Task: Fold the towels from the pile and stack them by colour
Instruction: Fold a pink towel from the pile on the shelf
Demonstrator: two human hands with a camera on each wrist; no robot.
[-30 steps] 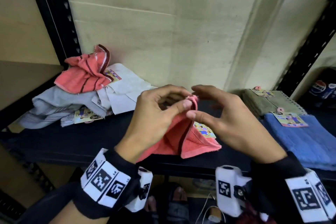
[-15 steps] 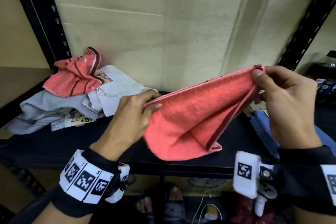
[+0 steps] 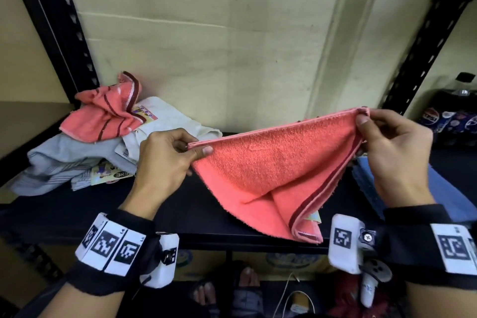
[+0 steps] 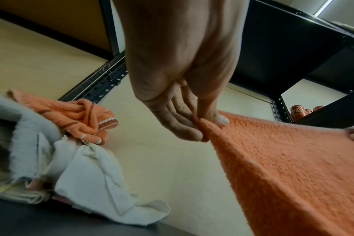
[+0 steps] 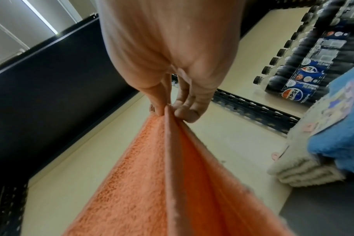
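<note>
A coral-pink towel (image 3: 271, 170) with a dark red stripe hangs stretched in the air above the black shelf (image 3: 103, 212). My left hand (image 3: 180, 152) pinches its left top corner between thumb and fingers, and my right hand (image 3: 374, 126) pinches the right top corner. The towel sags to a point near the shelf's front edge. From the left wrist view the thumb presses the orange-pink cloth (image 4: 283, 167) at my left hand (image 4: 200, 126). In the right wrist view my right hand (image 5: 168, 111) clamps the doubled edge of the towel (image 5: 152, 183).
An unfolded pile (image 3: 85, 152) of pink striped, white and grey towels lies at the back left. A folded blue towel (image 3: 438, 188) lies at the right, on a beige one (image 5: 305, 172). Pepsi bottles (image 3: 454, 116) stand beyond the black upright (image 3: 423, 41).
Both hands were together at the towel's top a second ago; they have drawn apart, right hand going right and up, stretching the top edge taut. The camera also tilted.
</note>
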